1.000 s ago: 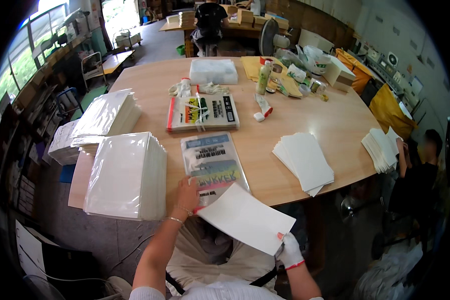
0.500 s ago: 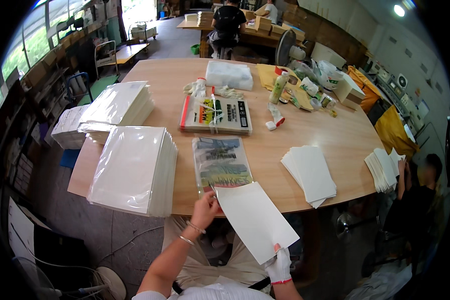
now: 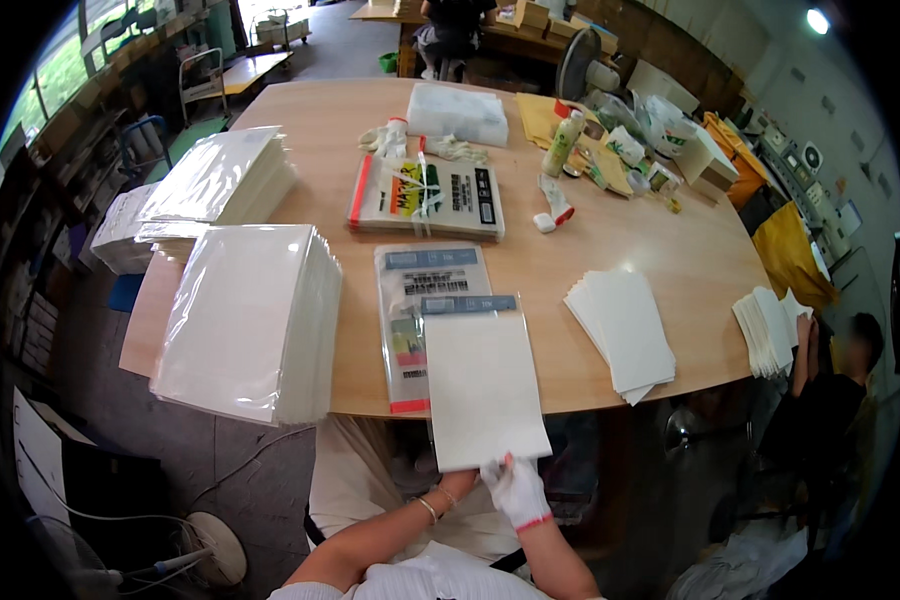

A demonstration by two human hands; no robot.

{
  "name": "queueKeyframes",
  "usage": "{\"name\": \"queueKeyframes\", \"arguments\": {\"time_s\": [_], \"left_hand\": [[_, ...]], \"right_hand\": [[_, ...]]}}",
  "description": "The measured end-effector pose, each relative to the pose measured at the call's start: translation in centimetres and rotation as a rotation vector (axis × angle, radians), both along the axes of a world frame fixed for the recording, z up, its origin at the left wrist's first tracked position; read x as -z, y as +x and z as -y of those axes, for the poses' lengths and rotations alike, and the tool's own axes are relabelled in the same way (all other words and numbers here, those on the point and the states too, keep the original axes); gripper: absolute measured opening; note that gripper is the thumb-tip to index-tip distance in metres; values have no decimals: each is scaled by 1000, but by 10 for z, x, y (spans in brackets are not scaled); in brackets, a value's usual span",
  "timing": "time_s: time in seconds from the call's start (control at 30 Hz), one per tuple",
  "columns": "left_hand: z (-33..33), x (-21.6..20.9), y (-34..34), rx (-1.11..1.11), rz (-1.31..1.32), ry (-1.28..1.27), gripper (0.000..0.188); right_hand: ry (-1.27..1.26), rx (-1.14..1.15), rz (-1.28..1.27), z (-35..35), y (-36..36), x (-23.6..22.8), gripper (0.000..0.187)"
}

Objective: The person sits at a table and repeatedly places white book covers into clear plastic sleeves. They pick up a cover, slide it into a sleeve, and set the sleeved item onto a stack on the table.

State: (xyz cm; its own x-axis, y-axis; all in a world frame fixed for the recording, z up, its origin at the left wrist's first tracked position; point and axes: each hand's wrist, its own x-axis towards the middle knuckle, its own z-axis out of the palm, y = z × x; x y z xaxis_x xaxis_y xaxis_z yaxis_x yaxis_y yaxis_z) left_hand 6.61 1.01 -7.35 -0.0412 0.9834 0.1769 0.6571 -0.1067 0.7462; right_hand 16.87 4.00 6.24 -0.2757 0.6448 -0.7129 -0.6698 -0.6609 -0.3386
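Note:
A white sheet or thin stack of card lies inside a clear plastic bag with a blue-grey printed band at its far end. The bag reaches past the table's near edge, over my lap. My right hand, in a white glove with a red cuff, is closed on its near edge. Bare and wearing bracelets, my left hand grips the near left part from below, its fingers mostly hidden. Partly beneath lies a pile of printed clear bags with a red strip.
Tall piles of bagged white sheets stand on the left. Loose white sheets lie to the right. Farther back are a tied printed bundle, gloves and a bottle. A person handles sheets at the far right.
The white sheet, tilted before, now lies straight inside a clear bag. My left hand has drawn down to the bag's near edge; my right hand has shifted left and up.

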Motion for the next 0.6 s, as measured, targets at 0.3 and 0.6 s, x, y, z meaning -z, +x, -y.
{"name": "queueKeyframes", "arguments": {"time_s": [0.3, 0.6], "left_hand": [[7, -73, -51, -275, 1434, -478, 33], [16, -71, -83, -297, 1341, -639, 38]], "right_hand": [[297, -435, 71, -41, 5, 1, 23], [1533, -838, 1414, -17, -66, -21, 13]]}}
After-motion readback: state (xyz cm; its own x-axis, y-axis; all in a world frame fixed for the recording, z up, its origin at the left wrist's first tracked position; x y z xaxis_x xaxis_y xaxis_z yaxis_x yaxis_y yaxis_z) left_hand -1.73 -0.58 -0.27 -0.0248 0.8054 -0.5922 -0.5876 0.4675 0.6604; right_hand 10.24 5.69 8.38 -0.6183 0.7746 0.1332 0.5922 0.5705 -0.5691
